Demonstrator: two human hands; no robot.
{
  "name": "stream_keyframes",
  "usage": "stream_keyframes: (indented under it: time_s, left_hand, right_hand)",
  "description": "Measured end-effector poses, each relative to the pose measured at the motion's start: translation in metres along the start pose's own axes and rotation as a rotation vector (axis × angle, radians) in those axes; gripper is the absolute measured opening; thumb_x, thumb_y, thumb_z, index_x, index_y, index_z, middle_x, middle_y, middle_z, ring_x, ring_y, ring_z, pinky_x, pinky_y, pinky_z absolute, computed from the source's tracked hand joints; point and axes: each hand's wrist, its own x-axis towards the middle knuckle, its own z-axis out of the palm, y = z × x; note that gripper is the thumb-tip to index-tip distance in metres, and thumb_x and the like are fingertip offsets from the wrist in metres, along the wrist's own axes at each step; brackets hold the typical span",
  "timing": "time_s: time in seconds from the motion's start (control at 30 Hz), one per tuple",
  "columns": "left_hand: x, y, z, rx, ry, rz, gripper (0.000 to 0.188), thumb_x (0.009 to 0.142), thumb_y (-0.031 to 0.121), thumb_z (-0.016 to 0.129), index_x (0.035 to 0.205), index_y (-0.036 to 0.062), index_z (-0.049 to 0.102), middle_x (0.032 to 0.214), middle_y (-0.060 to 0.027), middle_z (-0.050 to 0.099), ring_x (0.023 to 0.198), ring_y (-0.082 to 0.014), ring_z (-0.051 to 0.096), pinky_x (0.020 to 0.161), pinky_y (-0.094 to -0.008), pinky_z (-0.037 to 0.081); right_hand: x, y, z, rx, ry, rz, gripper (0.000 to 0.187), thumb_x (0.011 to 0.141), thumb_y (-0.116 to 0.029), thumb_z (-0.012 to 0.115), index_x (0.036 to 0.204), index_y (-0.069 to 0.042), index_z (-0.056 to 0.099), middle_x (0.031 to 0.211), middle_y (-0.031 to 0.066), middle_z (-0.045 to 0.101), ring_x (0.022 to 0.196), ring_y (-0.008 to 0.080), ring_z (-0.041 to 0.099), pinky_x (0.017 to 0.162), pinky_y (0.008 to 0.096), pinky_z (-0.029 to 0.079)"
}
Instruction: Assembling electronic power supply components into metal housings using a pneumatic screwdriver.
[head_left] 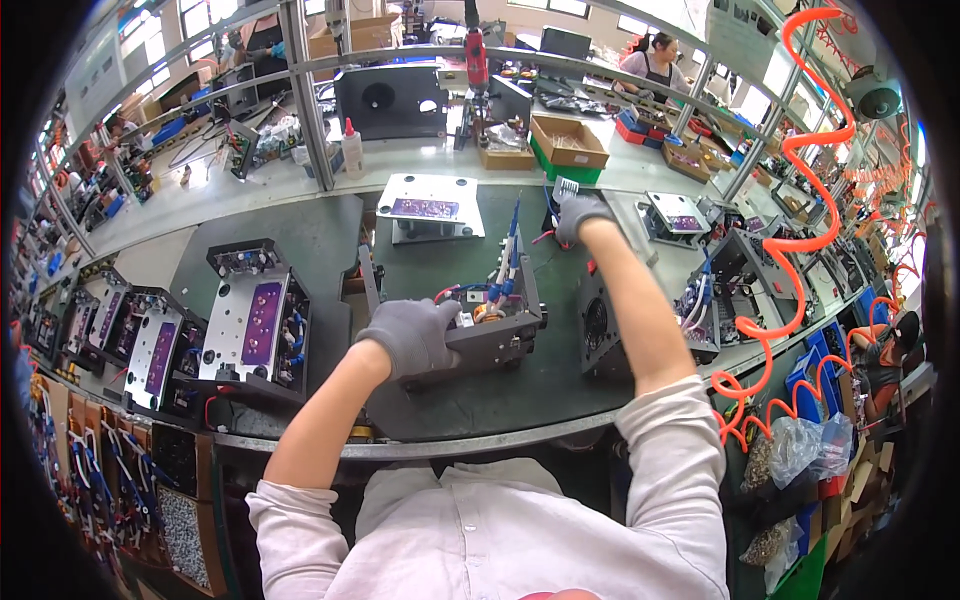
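In front of me a black metal chassis (500, 345) stands on the dark green mat, with blue, white and red wires rising from it. My left hand (410, 335), in a grey glove, is closed over its front left edge. Farther off to the right, my right hand (578, 218) wears the same kind of glove, its fingers curled beside a small silver ridged piece (566, 187). The fingers hide what they hold. Behind the chassis lies a silver plate (430, 205) with a purple circuit board on it.
Several similar chassis units (250, 320) line the left side. A black fan panel (598, 325) stands right of the chassis. Behind are a white bottle (352, 150), a cardboard box (570, 142) and a hanging red power screwdriver (476, 60). An orange coiled hose (790, 250) hangs at right.
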Motion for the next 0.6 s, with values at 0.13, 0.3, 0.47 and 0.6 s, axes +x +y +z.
stream_keyframes:
  time_s: [0.13,0.3,0.47,0.6]
  left_hand:
    - [-0.002,0.002,-0.004,-0.03,0.008,0.009,0.067,0.075,0.049,0.067,0.13,0.0127,0.052,0.107,-0.0159,0.065,0.098,-0.033,0.065,0.084,-0.042,0.052]
    - [-0.011,0.002,-0.007,-0.073,-0.002,-0.026,0.053,0.077,0.042,0.067,0.118,0.0105,0.058,0.109,-0.0158,0.066,0.1,-0.0327,0.065,0.085,-0.0422,0.051]
    - [-0.009,0.007,-0.01,-0.043,-0.007,0.03,0.052,0.078,0.042,0.066,0.119,0.0109,0.058,0.108,-0.0156,0.067,0.099,-0.0324,0.065,0.085,-0.0421,0.051]
    - [-0.009,0.005,-0.012,-0.035,-0.049,0.017,0.054,0.079,0.045,0.066,0.119,0.0095,0.058,0.112,-0.0167,0.065,0.101,-0.0329,0.065,0.085,-0.0425,0.051]
  right_hand:
    - [0.047,-0.009,0.087,0.047,-0.021,0.123,0.045,0.082,-0.017,0.059,0.126,-0.007,0.055,0.129,0.0195,0.059,0.12,0.034,0.057,0.098,0.0465,0.047]
    - [0.026,-0.034,0.079,0.041,-0.151,0.157,0.038,0.09,-0.028,0.05,0.116,-0.006,0.067,0.128,0.0162,0.06,0.115,0.0343,0.061,0.093,0.0466,0.049]
    - [0.075,0.049,-0.012,0.417,0.577,0.13,0.054,0.096,-0.042,0.033,0.094,-0.002,0.069,0.101,0.0244,0.066,0.099,0.041,0.063,0.087,0.0502,0.05]
    - [0.033,0.058,-0.124,1.27,0.68,0.026,0.056,0.096,-0.049,0.042,0.077,0.0,0.062,0.067,0.0179,0.066,0.052,0.0245,0.065,0.047,0.0369,0.051]
